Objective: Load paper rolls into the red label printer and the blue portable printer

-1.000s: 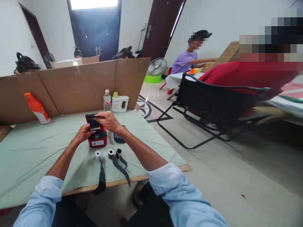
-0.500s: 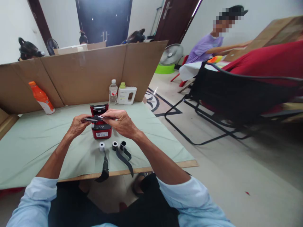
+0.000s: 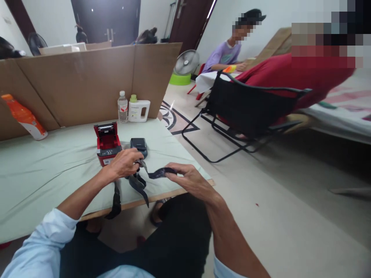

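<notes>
My left hand [image 3: 124, 164] is closed on one end of a black ribbon strip [image 3: 158, 173]. My right hand [image 3: 188, 179] pinches the other end between thumb and fingers, so the strip spans the gap between them above the table's front right part. Behind my left hand stands a small red printer [image 3: 108, 143] with its lid up. A dark handheld device [image 3: 138, 144] lies to the right of the printer, partly behind that hand. Two more black strips hang toward the table edge, one on the left [image 3: 116, 199] and one nearer the middle [image 3: 140, 189]; my left hand and forearm hide their upper ends.
A cardboard screen [image 3: 92, 83] closes off the table's back. Before it stand a water bottle [image 3: 123, 108] and a white jug [image 3: 139, 111]; an orange bottle [image 3: 26, 117] leans at left. To the right are a black folding chair [image 3: 246, 102] and two people.
Both hands have moved right and down from in front of the printer, where they held a dark flat object. The strip now stretches between them, and the dark device shows beside the printer. My view has turned right.
</notes>
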A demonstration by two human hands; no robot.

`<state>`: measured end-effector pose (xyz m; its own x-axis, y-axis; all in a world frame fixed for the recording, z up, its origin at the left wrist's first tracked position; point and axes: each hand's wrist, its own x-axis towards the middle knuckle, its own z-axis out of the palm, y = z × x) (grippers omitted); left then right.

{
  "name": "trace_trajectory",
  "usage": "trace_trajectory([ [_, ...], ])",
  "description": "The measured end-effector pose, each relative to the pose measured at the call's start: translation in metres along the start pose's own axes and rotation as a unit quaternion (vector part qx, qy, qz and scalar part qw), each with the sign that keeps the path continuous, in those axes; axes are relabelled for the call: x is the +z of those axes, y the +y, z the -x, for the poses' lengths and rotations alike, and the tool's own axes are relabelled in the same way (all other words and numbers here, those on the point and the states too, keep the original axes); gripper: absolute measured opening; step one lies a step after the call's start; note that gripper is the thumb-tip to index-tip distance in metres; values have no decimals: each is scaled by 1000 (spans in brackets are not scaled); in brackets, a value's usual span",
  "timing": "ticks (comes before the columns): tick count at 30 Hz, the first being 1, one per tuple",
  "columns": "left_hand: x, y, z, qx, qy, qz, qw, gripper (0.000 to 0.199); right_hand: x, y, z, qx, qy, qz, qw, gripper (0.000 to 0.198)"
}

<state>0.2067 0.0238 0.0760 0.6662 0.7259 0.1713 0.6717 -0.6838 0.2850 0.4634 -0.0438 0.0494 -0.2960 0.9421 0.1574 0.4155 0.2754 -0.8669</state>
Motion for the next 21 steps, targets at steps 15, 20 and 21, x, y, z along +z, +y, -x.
trace_trajectory([
  [15,39,-6,-24,-13,-150,-29,988,49,26,69,-35,62,-56,-2,997,60],
  [20,16,-32,8,-41,-128,41,990,62,42,72,-48,51,-101,41,993,64],
  [21,15,-35,13,-46,-138,34,989,63,45,72,-49,40,-101,40,993,61],
])
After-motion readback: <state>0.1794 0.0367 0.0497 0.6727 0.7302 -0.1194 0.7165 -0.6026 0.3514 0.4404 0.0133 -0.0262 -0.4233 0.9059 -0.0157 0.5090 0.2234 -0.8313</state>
